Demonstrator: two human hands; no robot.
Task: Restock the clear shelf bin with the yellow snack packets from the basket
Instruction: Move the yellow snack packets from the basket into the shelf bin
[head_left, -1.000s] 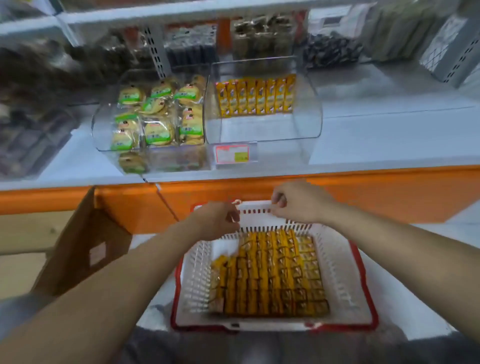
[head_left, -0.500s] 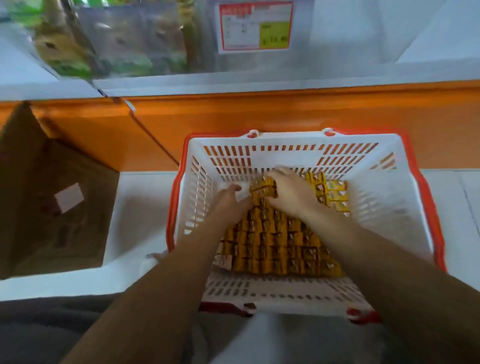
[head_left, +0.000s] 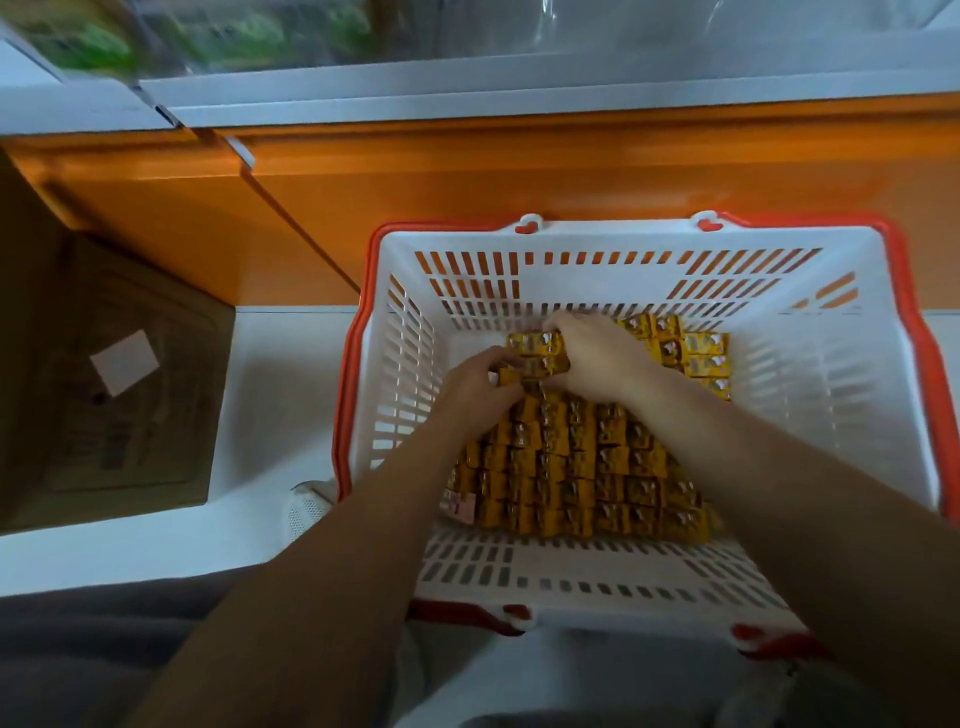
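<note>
Yellow snack packets (head_left: 576, 467), mid-frame in basket (head_left: 649, 244): probably light, crinkly, slippery; left hand (head_left: 475, 392) and right hand (head_left: 597, 358) both grip one small stack, best squeezed at its ends.

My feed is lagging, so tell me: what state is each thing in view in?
Basket: upright, partly filled.
Yellow snack packets: packed in rows on the basket floor.
Held bunch: pinched between both hands at the pile's far end.
Left hand: grips the held bunch's near side.
Right hand: curled over the held bunch from the far side.
Cardboard box: left of the basket, untouched.
Clear shelf bin: only a blurred edge shows; fill hidden.
</note>
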